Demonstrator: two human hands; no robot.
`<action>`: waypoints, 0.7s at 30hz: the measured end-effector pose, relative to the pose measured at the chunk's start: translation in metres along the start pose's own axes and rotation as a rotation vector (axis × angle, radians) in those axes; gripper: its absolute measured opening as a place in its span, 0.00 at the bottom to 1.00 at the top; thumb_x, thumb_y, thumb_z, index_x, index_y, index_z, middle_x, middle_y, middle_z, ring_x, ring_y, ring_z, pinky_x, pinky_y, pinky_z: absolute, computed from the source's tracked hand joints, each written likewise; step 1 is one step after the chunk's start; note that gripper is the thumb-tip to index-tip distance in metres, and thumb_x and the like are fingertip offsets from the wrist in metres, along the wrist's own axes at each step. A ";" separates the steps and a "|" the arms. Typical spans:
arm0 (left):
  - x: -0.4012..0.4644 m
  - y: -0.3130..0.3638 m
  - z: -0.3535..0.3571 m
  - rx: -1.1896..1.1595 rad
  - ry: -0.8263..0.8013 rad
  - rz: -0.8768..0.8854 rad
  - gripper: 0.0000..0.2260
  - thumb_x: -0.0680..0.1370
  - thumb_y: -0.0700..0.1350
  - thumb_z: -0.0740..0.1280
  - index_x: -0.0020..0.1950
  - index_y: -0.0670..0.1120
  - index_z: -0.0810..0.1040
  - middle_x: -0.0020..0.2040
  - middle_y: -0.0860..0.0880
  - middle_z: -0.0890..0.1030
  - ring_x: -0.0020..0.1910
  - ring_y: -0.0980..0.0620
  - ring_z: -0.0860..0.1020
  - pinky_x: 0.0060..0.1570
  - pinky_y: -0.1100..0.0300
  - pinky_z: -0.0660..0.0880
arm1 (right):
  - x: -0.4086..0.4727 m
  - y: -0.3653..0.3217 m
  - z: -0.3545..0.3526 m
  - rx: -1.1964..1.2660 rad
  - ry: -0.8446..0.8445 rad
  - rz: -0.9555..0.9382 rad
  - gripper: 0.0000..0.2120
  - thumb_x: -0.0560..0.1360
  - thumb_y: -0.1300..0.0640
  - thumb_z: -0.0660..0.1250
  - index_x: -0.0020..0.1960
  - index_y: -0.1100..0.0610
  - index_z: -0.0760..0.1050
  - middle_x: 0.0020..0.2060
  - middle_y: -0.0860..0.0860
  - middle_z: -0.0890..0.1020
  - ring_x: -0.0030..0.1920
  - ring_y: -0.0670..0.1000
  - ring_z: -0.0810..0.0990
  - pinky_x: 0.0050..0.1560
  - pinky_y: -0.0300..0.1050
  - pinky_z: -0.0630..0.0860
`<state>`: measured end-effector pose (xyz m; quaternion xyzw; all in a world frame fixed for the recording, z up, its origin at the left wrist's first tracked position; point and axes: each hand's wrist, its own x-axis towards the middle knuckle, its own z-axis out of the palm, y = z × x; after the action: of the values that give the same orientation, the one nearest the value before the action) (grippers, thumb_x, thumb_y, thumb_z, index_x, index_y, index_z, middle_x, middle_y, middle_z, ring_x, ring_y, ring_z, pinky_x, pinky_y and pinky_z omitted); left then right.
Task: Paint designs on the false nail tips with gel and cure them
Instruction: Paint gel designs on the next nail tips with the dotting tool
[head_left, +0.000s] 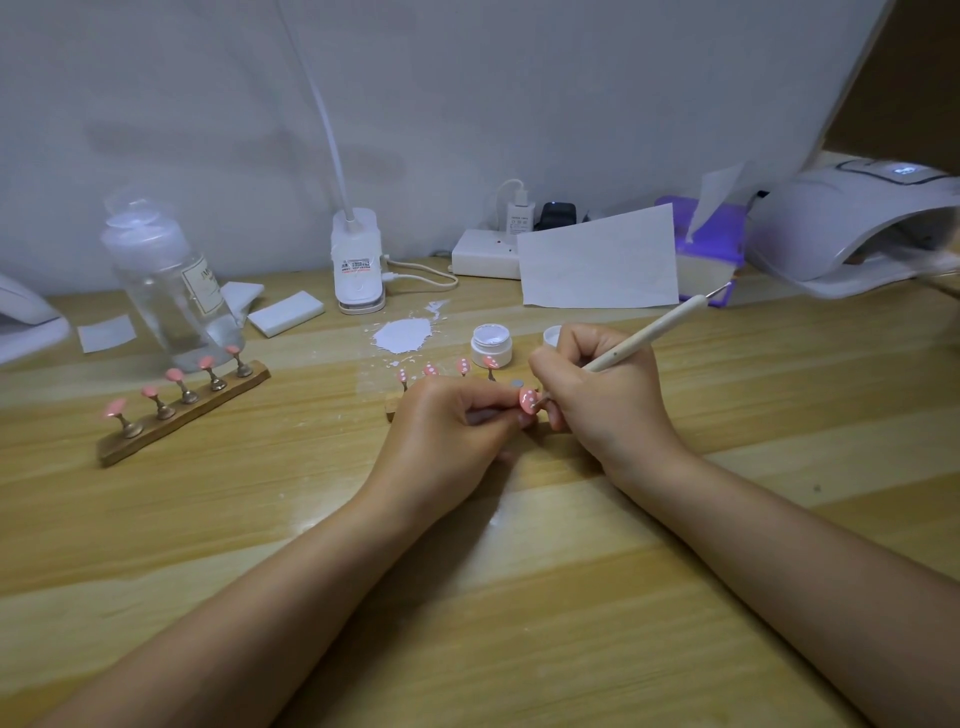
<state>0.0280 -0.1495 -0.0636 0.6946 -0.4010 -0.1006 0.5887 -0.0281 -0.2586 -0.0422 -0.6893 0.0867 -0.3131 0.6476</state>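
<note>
My left hand (457, 415) pinches the pink nail tip (528, 401) just in front of the gel jar (491, 345), right hand (597, 384) grips the dotting pen (639, 340): keep wrists planted, dab lightly, space dots evenly.

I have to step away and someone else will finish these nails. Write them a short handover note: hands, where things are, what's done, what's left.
Left hand pinches the stem of one pink nail tip, lifted off its stand.
Right hand holds the dotting pen, tip at that nail.
Open white gel jar sits just behind; curing lamp far right.
Done: four tips on the near stand carry white dots; the held one is partly dotted.
Left: five plain pink tips on the left stand, then curing.
</note>
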 end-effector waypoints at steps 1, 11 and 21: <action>0.000 0.000 0.000 0.001 0.000 -0.001 0.15 0.73 0.33 0.67 0.38 0.53 0.81 0.34 0.62 0.82 0.38 0.68 0.79 0.32 0.71 0.75 | 0.000 0.000 0.000 0.000 -0.001 0.002 0.20 0.69 0.72 0.61 0.24 0.59 0.59 0.12 0.47 0.66 0.14 0.41 0.67 0.19 0.29 0.63; 0.000 0.001 0.000 -0.003 -0.006 -0.008 0.13 0.73 0.33 0.67 0.37 0.51 0.82 0.34 0.61 0.82 0.38 0.67 0.79 0.32 0.70 0.76 | 0.000 0.000 0.000 -0.007 -0.008 -0.005 0.19 0.69 0.73 0.61 0.24 0.59 0.60 0.12 0.47 0.67 0.15 0.41 0.67 0.20 0.29 0.64; 0.000 0.001 0.000 0.013 0.002 -0.009 0.13 0.73 0.33 0.68 0.37 0.51 0.82 0.33 0.62 0.82 0.37 0.68 0.78 0.32 0.70 0.76 | 0.000 0.000 0.000 -0.009 -0.007 -0.010 0.19 0.69 0.73 0.61 0.24 0.59 0.60 0.11 0.47 0.67 0.14 0.41 0.67 0.19 0.29 0.63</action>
<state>0.0274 -0.1496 -0.0628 0.7002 -0.3979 -0.0998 0.5844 -0.0283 -0.2587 -0.0427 -0.6937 0.0826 -0.3135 0.6431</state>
